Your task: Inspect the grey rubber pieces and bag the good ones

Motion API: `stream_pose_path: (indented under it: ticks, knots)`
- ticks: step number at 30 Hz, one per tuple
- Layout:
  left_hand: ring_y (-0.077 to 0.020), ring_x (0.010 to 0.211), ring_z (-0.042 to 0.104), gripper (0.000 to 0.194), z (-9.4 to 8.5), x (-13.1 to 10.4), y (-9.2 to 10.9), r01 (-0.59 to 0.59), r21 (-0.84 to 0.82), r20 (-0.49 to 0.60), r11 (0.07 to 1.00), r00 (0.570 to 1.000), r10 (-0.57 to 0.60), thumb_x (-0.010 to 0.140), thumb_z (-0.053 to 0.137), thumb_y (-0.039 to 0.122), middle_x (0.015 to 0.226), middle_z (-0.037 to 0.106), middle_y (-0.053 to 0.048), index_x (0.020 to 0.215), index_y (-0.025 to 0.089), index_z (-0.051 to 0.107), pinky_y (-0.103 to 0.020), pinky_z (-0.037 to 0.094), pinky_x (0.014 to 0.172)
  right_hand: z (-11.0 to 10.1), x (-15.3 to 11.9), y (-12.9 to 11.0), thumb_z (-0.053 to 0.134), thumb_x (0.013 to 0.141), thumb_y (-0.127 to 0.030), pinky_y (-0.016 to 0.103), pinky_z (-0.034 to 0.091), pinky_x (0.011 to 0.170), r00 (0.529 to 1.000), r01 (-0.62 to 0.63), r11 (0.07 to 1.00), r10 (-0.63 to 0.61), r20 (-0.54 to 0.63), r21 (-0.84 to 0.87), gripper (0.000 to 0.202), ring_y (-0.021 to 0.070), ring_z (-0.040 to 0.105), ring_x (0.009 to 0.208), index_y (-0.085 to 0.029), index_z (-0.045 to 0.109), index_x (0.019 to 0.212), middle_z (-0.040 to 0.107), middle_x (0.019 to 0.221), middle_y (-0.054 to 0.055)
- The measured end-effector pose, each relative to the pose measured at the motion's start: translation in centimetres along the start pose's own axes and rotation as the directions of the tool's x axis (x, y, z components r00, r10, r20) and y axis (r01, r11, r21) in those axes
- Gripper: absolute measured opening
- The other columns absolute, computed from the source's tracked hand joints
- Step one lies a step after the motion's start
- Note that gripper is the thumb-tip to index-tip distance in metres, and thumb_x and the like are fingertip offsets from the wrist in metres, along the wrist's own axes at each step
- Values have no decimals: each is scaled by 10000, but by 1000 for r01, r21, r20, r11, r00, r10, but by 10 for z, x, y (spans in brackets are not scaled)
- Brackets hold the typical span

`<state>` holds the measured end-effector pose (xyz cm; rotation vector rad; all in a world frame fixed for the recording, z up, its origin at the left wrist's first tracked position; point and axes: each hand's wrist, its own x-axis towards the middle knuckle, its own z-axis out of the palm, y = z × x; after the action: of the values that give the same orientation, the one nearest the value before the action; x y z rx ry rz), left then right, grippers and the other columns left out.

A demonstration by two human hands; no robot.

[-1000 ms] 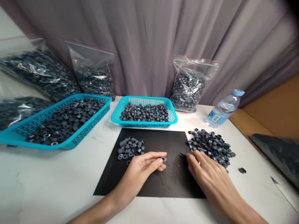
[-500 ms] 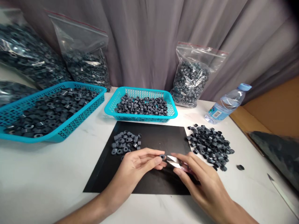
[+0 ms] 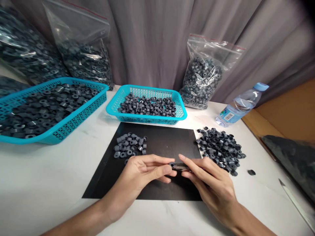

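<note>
Between the thumb and fingers of my left hand (image 3: 144, 173) is a small dark grey ring (image 3: 171, 164), its hole partly visible. My right hand (image 3: 213, 182) grips small thread snips (image 3: 181, 167) with bright blades, most of the handle hidden by the fingers. The blades point left and their tips meet the ring; whether they are inside its hole I cannot tell. Both hands are above a black mat (image 3: 169, 191). On the mat's left part lies a group of grey rings (image 3: 130, 144), just beyond my left hand. A larger pile of dark pieces (image 3: 221, 149) lies beyond my right hand.
Two blue baskets, one in the middle (image 3: 147, 118) and one at the left (image 3: 81, 113), hold many rings. Clear zip bags of rings (image 3: 203, 78) stand behind. At the right are a water bottle (image 3: 240, 106), a single loose piece (image 3: 251, 172) and a pointed blade (image 3: 292, 198).
The snips' blades, spread apart before, have come together and reached the ring as my right hand moved slightly left. My left hand keeps its hold. The whole view has shifted a little.
</note>
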<state>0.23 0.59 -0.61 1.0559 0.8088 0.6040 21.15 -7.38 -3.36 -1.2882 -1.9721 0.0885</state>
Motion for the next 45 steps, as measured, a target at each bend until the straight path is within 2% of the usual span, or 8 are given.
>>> stream_pose_path:
  ticks: [4, 10, 16, 26, 30, 34, 45]
  knots:
    - [-176, 826, 727, 207, -1, 0, -2, 4, 26, -20, 1000, 1000, -4, 806, 764, 308, 867, 807, -59, 978, 200, 804, -259, 558, 813, 0, 1, -2, 569, 961, -106, 325, 503, 668, 1000, 5, 999, -6, -24, -32, 551, 180, 606, 753, -305, 476, 1467, 707, 974, 55]
    - [-164, 850, 675, 216, -2, -3, -2, 9, 66, -27, 998, 1000, -7, 780, 787, 349, 861, 788, -20, 974, 258, 812, -231, 514, 775, -1, 2, -4, 573, 958, -107, 324, 510, 668, 998, 17, 998, -21, -54, -63, 562, 181, 620, 752, -313, 471, 1471, 713, 959, 47]
    - [-162, 956, 645, 167, -2, -3, -1, 11, 128, -27, 992, 1000, -8, 803, 768, 371, 990, 788, 13, 951, 307, 811, -215, 463, 818, -2, 2, -3, 592, 945, -92, 325, 499, 680, 997, 37, 994, -44, -62, -107, 582, 176, 595, 736, -296, 467, 1476, 711, 960, 49]
    - [-181, 960, 627, 216, 0, -1, 9, 53, 204, 28, 977, 998, -60, 836, 729, 400, 963, 765, -9, 981, 257, 801, -245, 453, 852, -1, 3, -2, 604, 943, -91, 307, 471, 648, 996, 49, 993, -57, -68, -110, 583, 168, 563, 735, -293, 469, 1473, 719, 991, 49]
    - [-177, 944, 638, 208, 1, 0, 6, 16, 194, 50, 981, 998, -26, 842, 726, 388, 959, 762, -13, 972, 241, 796, -245, 463, 848, -2, 2, 0, 607, 948, -103, 296, 459, 644, 995, 61, 992, -69, -67, -111, 553, 159, 545, 732, -274, 489, 1460, 719, 991, 49]
    - [-166, 984, 634, 203, -1, -1, 3, 26, 176, 79, 984, 996, -40, 866, 707, 370, 994, 761, -6, 1015, 257, 786, -233, 450, 861, -3, 2, 1, 624, 943, -100, 282, 440, 642, 991, 95, 988, -106, -82, -118, 518, 144, 519, 721, -233, 524, 1433, 722, 975, 48]
    - [-126, 889, 596, 168, -4, 0, 3, 1, 220, 120, 975, 992, -28, 879, 693, 376, 940, 751, 22, 972, 269, 784, -204, 425, 773, -5, 2, 1, 662, 910, -68, 278, 427, 626, 982, 157, 971, -173, -79, -178, 512, 139, 499, 709, -167, 554, 1401, 722, 961, 64]
